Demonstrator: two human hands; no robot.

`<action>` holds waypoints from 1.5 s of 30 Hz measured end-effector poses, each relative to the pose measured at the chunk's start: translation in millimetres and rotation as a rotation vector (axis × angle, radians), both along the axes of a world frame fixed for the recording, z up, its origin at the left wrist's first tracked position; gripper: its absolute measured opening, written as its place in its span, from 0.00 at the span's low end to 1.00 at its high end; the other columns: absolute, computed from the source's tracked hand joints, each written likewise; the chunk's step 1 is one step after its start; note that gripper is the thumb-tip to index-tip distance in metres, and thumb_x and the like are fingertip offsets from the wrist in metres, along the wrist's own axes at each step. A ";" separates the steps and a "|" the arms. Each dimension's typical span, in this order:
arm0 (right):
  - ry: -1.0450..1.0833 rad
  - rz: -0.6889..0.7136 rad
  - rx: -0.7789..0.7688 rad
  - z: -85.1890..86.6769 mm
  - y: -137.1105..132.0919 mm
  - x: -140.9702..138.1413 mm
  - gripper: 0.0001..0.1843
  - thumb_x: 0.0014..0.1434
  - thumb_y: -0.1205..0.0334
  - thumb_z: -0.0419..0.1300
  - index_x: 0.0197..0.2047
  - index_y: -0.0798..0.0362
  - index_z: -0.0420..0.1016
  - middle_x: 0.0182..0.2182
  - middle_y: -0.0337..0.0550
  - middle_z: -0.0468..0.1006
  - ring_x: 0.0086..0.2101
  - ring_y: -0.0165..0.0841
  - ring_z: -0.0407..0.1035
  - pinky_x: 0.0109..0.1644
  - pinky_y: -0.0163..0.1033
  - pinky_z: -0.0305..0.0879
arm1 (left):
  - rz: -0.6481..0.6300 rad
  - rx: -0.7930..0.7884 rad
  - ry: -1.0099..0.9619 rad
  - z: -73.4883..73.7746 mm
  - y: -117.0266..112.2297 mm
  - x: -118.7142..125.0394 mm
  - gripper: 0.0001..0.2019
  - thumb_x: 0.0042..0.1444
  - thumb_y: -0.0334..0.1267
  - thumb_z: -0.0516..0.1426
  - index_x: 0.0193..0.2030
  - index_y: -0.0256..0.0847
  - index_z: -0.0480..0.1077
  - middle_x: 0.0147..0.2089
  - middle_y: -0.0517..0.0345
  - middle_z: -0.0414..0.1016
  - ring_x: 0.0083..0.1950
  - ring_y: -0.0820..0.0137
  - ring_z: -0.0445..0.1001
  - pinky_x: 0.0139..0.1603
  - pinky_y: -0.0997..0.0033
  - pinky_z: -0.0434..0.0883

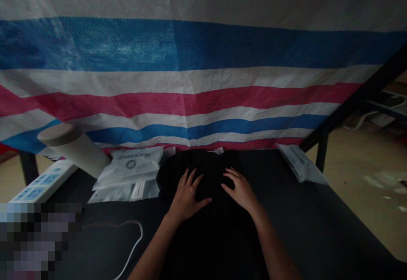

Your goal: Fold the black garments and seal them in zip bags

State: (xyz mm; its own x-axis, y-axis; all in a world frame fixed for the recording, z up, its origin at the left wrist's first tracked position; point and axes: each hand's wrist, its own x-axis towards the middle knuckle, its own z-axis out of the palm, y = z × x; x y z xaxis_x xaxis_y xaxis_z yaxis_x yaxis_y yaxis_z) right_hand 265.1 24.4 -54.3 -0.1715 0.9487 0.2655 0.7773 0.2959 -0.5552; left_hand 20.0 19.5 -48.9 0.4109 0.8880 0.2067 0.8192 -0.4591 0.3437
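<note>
A black cloth item (213, 229), apparently a garment, is spread over the dark table in front of me; its exact kind is lost in the dim light. My left hand (187, 195) rests on its left part, palm down with the fingers spread. On the right part lies my right hand (238, 188), its fingers apart and slightly bent. Neither hand grips anything. To the left of the cloth, close to its edge, are white translucent plastic bags (130, 167) with dark lettering, lying in a stack.
A pale cylindrical container (78, 151) leans at the left beside a white power strip (44, 182). A white cable (138, 237) curves across the table's left side. Another plastic bag (300, 163) lies at the back right. A striped woven sheet (190, 51) hangs behind the table.
</note>
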 end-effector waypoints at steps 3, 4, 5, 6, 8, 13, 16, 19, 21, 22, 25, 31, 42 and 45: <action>0.001 -0.001 0.005 -1.4 0.6 0.3 0.17 0.59 0.58 0.61 0.51 0.51 0.75 0.57 0.49 0.72 0.61 0.43 0.62 0.64 0.54 0.58 | -0.002 -0.008 -0.001 1.1 -0.7 0.2 0.40 0.51 0.62 0.59 0.67 0.44 0.60 0.71 0.44 0.53 0.73 0.44 0.46 0.67 0.40 0.56; 0.001 0.000 0.006 -1.7 0.7 0.4 0.17 0.59 0.58 0.61 0.51 0.51 0.75 0.57 0.49 0.72 0.61 0.43 0.62 0.64 0.53 0.59 | -0.002 -0.008 -0.003 1.4 -1.0 0.4 0.40 0.51 0.62 0.58 0.66 0.44 0.60 0.71 0.44 0.53 0.73 0.44 0.46 0.67 0.40 0.56; 0.001 0.000 0.005 -1.8 0.9 0.4 0.17 0.59 0.58 0.61 0.51 0.51 0.75 0.57 0.49 0.72 0.61 0.43 0.62 0.64 0.53 0.58 | -0.001 -0.006 -0.005 1.6 -1.1 0.5 0.40 0.51 0.62 0.58 0.66 0.44 0.60 0.71 0.45 0.53 0.73 0.44 0.46 0.67 0.40 0.56; 0.000 0.000 0.001 -1.8 1.0 0.5 0.17 0.59 0.58 0.61 0.51 0.51 0.75 0.57 0.49 0.72 0.61 0.43 0.62 0.65 0.53 0.58 | 0.000 -0.004 -0.006 1.8 -1.2 0.7 0.40 0.51 0.62 0.58 0.66 0.44 0.60 0.71 0.45 0.53 0.73 0.45 0.46 0.67 0.40 0.56; -0.001 -0.003 -0.007 -1.2 1.0 0.4 0.17 0.58 0.58 0.61 0.50 0.51 0.75 0.57 0.48 0.72 0.61 0.43 0.61 0.65 0.53 0.58 | 0.003 -0.002 -0.005 1.9 -1.2 1.1 0.40 0.51 0.62 0.59 0.66 0.44 0.60 0.71 0.45 0.53 0.73 0.45 0.46 0.67 0.41 0.56; 0.000 -0.005 -0.019 0.8 1.0 -0.1 0.17 0.58 0.59 0.62 0.51 0.52 0.75 0.57 0.49 0.72 0.61 0.42 0.61 0.65 0.51 0.59 | -0.006 -0.009 -0.007 1.2 -0.1 0.6 0.40 0.52 0.62 0.58 0.66 0.43 0.59 0.71 0.44 0.54 0.73 0.44 0.46 0.67 0.40 0.56; 0.014 -0.005 -0.030 1.1 0.9 -0.9 0.17 0.58 0.59 0.61 0.51 0.50 0.75 0.57 0.49 0.72 0.61 0.44 0.61 0.64 0.54 0.58 | -0.016 0.007 -0.027 0.6 0.4 -0.4 0.39 0.52 0.62 0.58 0.66 0.43 0.60 0.71 0.44 0.54 0.72 0.45 0.47 0.67 0.39 0.57; 0.019 -0.005 -0.043 1.0 0.3 -2.2 0.17 0.58 0.59 0.61 0.51 0.50 0.75 0.57 0.49 0.72 0.61 0.44 0.61 0.64 0.56 0.57 | -0.015 0.007 -0.031 0.8 0.4 -1.0 0.39 0.52 0.62 0.59 0.66 0.44 0.60 0.70 0.44 0.55 0.72 0.44 0.47 0.66 0.39 0.57; 0.017 -0.009 -0.043 0.8 -0.1 -2.9 0.17 0.58 0.59 0.61 0.51 0.49 0.75 0.58 0.49 0.72 0.61 0.44 0.61 0.64 0.56 0.57 | -0.012 -0.004 -0.023 1.7 0.4 -1.0 0.39 0.52 0.61 0.59 0.66 0.43 0.60 0.71 0.44 0.54 0.72 0.44 0.47 0.67 0.40 0.57; 0.018 -0.012 -0.043 0.7 -0.2 -3.2 0.17 0.58 0.59 0.61 0.51 0.49 0.75 0.58 0.49 0.72 0.61 0.44 0.61 0.64 0.56 0.57 | -0.011 -0.009 -0.020 2.3 0.4 -0.9 0.39 0.52 0.61 0.59 0.66 0.43 0.60 0.71 0.44 0.54 0.72 0.44 0.47 0.67 0.40 0.57; 0.024 -0.017 -0.045 0.4 -0.2 -3.0 0.17 0.58 0.59 0.61 0.51 0.49 0.75 0.57 0.49 0.72 0.61 0.44 0.61 0.64 0.55 0.57 | -0.013 -0.019 -0.012 4.2 0.7 -0.6 0.39 0.51 0.62 0.59 0.66 0.43 0.60 0.71 0.44 0.54 0.72 0.44 0.47 0.66 0.39 0.57; 0.028 -0.007 -0.054 -0.7 0.4 -1.4 0.17 0.58 0.59 0.61 0.51 0.50 0.75 0.58 0.48 0.72 0.61 0.43 0.60 0.65 0.56 0.57 | -0.012 -0.001 -0.024 4.0 1.0 -1.1 0.37 0.52 0.60 0.59 0.65 0.44 0.61 0.70 0.45 0.55 0.72 0.45 0.47 0.66 0.40 0.58; 0.047 -0.005 -0.043 0.5 0.5 -1.3 0.17 0.58 0.59 0.61 0.51 0.49 0.76 0.57 0.48 0.72 0.61 0.44 0.61 0.65 0.56 0.56 | 0.007 0.005 -0.037 4.6 -1.0 0.6 0.37 0.52 0.61 0.58 0.64 0.44 0.62 0.70 0.46 0.56 0.71 0.45 0.49 0.65 0.41 0.59; 0.040 -0.003 -0.049 -0.3 0.4 -0.3 0.17 0.58 0.59 0.62 0.51 0.49 0.76 0.58 0.48 0.72 0.61 0.44 0.61 0.65 0.56 0.56 | 0.050 0.022 -0.054 11.0 0.7 0.2 0.30 0.55 0.58 0.57 0.61 0.44 0.66 0.65 0.47 0.64 0.68 0.48 0.56 0.63 0.44 0.63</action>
State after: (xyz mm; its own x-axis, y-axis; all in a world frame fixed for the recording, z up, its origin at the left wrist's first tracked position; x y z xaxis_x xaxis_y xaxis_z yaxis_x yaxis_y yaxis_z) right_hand 264.8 24.8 -54.6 -0.1585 0.9613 0.2254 0.7550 0.2651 -0.5997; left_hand 20.2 20.2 -37.9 0.3542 0.9019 0.2472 0.8216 -0.4264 0.3785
